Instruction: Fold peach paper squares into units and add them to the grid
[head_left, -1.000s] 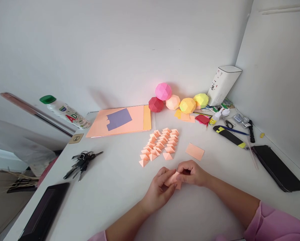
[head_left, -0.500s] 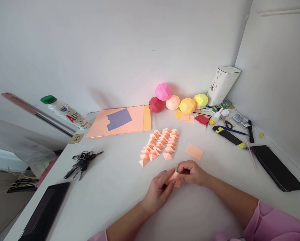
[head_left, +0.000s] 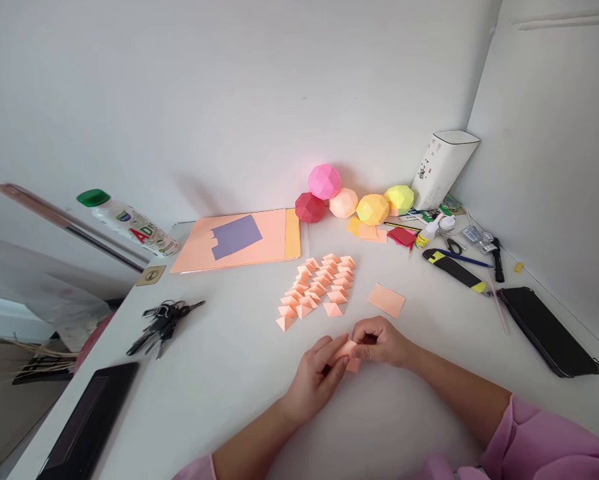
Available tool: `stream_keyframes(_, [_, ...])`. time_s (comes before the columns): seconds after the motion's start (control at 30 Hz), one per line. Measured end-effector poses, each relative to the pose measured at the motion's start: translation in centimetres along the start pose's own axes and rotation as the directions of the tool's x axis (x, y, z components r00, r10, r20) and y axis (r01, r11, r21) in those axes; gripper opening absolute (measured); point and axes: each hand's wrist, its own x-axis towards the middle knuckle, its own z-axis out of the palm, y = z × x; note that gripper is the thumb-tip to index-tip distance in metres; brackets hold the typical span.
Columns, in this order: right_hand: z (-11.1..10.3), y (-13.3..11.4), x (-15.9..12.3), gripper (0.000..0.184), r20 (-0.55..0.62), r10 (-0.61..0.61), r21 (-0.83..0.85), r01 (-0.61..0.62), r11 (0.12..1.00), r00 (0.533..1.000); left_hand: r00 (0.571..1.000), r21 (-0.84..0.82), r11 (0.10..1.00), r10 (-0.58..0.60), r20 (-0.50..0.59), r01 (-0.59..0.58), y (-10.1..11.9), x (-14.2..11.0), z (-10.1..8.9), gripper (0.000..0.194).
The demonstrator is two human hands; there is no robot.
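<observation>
Between my two hands is a small piece of peach paper, partly folded and largely covered by the fingers. My left hand pinches it from the left, thumb below and fingers above. My right hand grips its right side between thumb and bent forefinger. Just beyond lies a flat peach paper rectangle. Several folded peach paper pieces, with pointed triangular shapes, stand in slanting rows to the left of it.
Faceted paper balls sit against the wall. Peach sheets carry a purple paper piece. Keys, a black case and a bottle are leftward. A utility knife, glue bottle and black pouch lie right.
Both hands stay nearly in place around the peach paper. The fingers shift slightly, and less of the paper shows between them. The whole view drifts a little.
</observation>
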Motion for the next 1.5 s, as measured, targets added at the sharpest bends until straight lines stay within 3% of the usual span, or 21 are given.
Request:
stream_keyframes(0.4, [0.0, -0.4, 0.0, 0.024, 0.001, -0.055, -0.046, 0.055, 0.997, 0.998, 0.996, 0.039, 0.997, -0.072, 0.059, 0.07, 1.0, 0.1, -0.3, 0.025])
stream_keyframes(0.73, [0.0, -0.2, -0.1, 0.031, -0.067, 0.087, 0.008, -0.087, 0.996, 0.994, 0.989, -0.039, 0.994, -0.096, 0.114, 0.101, 1.5, 0.3, -0.4, 0.03])
stream_keyframes(1.07, [0.0, -0.2, 0.0, 0.027, -0.04, -0.003, -0.056, 0.001, 0.998, 0.999, 0.985, -0.014, 0.994, -0.109, 0.135, 0.112, 1.9, 0.4, -0.4, 0.031])
stream_keyframes(1.5, [0.0, -0.4, 0.1, 0.023, -0.044, 0.025, 0.006, -0.025, 1.0, 0.999, 0.988, -0.052, 0.994, -0.093, 0.123, 0.1, 1.8, 0.5, -0.3, 0.026])
